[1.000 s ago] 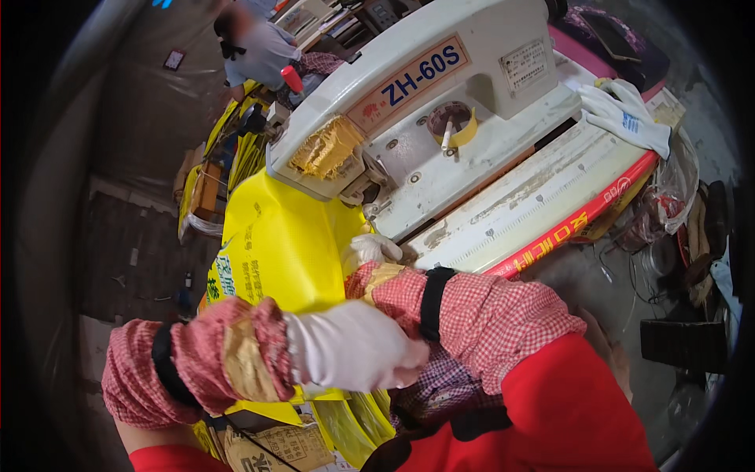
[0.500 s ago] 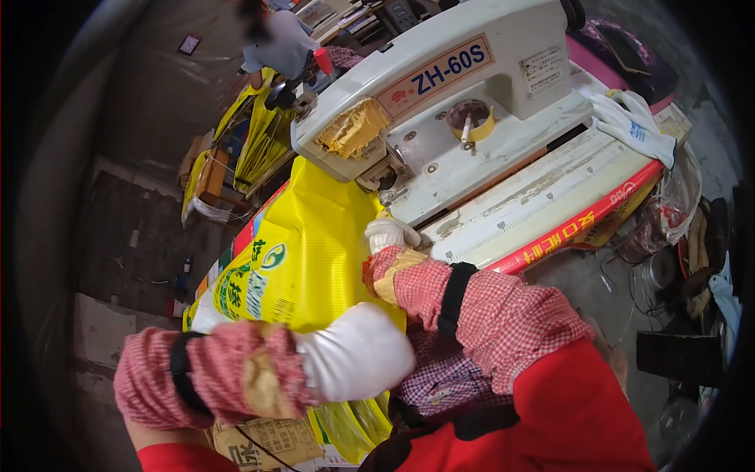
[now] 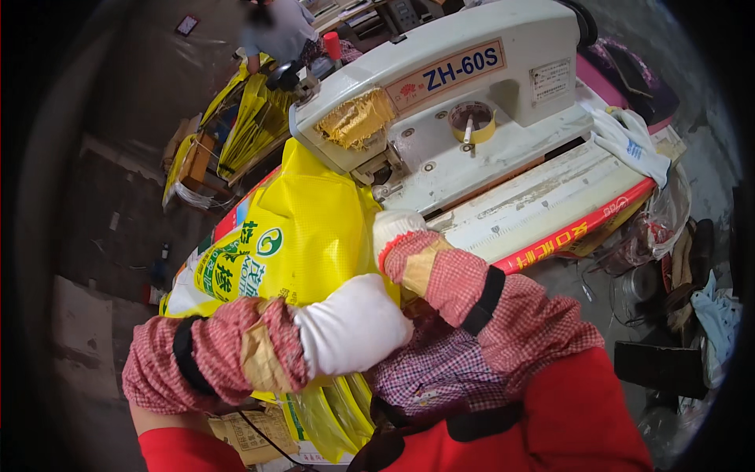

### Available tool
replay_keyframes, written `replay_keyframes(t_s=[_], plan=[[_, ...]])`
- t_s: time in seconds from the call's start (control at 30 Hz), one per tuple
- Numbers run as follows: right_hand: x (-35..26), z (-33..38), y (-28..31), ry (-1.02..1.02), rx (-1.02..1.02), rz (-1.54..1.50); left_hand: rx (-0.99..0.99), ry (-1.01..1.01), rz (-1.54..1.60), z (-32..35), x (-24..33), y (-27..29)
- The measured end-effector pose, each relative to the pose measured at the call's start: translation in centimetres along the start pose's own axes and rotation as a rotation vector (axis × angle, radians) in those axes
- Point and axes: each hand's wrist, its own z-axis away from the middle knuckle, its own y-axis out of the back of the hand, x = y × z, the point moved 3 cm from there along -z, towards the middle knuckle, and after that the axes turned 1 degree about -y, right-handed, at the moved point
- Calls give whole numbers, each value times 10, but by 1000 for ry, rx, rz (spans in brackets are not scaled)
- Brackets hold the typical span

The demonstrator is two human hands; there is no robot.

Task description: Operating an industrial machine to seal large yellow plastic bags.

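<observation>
Yellow woven bag (image 3: 314, 236): now drawn further under the sewing machine (image 3: 464, 102) head than a second ago. Left hand (image 3: 354, 326), gloved, is closed on its lower edge; right hand (image 3: 393, 228) is pressed on it, fingers hidden.

Single head-worn fisheye view, looking steeply down and slightly forward from just above the person's chest. The gloved hands and checked sleeves enter from the lower edge, very close to the lens; the sewing machine (image 3: 456, 102) fills the upper centre. Straight edges bow toward the dark circular rim.
</observation>
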Motion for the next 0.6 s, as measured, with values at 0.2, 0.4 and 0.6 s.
replay_keyframes(t_s=[0.2, 0.4, 0.6], plan=[[20, -29, 18, 30, -299, -47, 145, 250, -80, -25, -65, -27], [3, -1, 38, -198, -483, -675, 527, 906, 117, 1, -171, -96], [-27, -3, 30, 118, -229, -179, 522, 888, -9, 58, -147, -89]])
